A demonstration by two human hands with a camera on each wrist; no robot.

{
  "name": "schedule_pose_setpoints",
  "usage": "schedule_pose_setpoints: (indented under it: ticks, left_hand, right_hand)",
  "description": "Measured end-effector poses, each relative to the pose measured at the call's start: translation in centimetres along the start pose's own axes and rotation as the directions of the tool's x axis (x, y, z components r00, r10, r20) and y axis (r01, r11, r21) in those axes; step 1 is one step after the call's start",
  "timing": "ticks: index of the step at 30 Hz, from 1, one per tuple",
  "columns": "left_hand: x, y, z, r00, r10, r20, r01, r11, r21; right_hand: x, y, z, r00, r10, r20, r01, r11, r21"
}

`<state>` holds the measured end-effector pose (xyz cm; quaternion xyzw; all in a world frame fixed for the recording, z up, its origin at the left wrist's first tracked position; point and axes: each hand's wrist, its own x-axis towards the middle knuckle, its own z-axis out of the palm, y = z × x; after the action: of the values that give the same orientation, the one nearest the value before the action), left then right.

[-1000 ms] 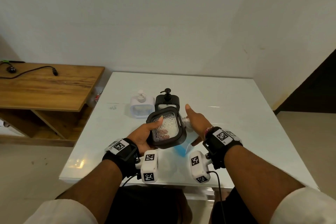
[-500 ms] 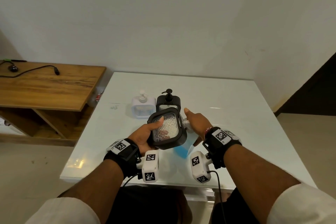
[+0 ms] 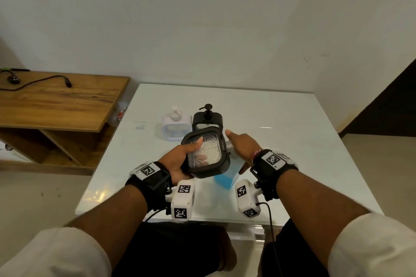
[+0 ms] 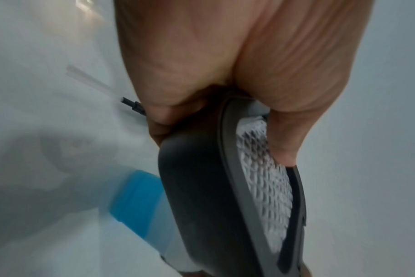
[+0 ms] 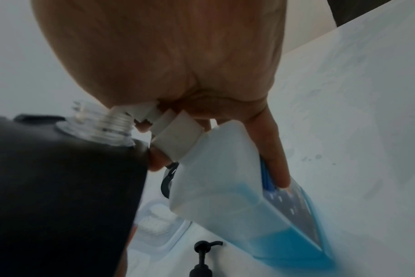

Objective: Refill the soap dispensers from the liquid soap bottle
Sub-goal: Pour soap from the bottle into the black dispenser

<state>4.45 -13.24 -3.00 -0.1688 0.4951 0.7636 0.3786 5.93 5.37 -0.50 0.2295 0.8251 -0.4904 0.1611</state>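
Nothing moved: 3 dispensers (image 3: pixel 205 152), 1 soap bottle (image 3: pixel 227 176), 2 hands.

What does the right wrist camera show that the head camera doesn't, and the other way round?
Only the right wrist view shows the black dispenser's clear threaded neck with no pump on it, and the soap bottle's white cap beside it. Only the head view shows the left hand gripping that dispenser, and the wooden bench. Both show the right hand holding the bottle of blue soap, and the white dispenser on the table.

White table (image 3: pixel 292 141), 2 dispensers (image 3: pixel 175 127) atop
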Motion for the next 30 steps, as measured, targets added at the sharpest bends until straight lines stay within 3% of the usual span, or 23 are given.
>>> schedule_pose_setpoints:
  ticks: [5,11,17,23,27,30]
  left_hand:
    - [-0.4,-0.1,-0.4,1.0,-0.014,-0.026,0.016,0.998,0.06]
    - [0.0,-1.0,-1.1,0.998,-0.012,-0.055,0.014,0.999,0.036]
    - [-0.4,-0.3,-0.3,0.997,0.019,-0.074,-0.012,0.996,0.087]
    - [-0.3,-0.3,0.2,0.999,0.022,-0.038,-0.02,0.998,0.052]
    - [-0.2,-0.4,0.2,0.999,0.026,-0.025,-0.025,0.999,0.042]
    - [-0.3,-0.6,0.2,1.0,0.028,-0.014,-0.027,0.999,0.041]
  right_hand:
    - [-0.5,-0.3,-0.2,0.995,0.081,0.06,-0.084,0.995,0.056]
    - [0.7,0.8,0.6,0.997,-0.02,-0.081,0.018,1.0,-0.024]
    - [-0.1,0.4,0.0,1.0,-0.009,0.012,0.009,1.0,0.009]
    - [-0.5,-0.3,0.4,0.999,-0.002,-0.036,0.002,1.0,-0.011]
    - [-0.5,-0.2,0.0,1.0,-0.02,0.011,0.02,1.0,-0.001]
    - [-0.6,-0.1,-0.2,0.999,0.036,0.038,-0.037,0.999,0.036]
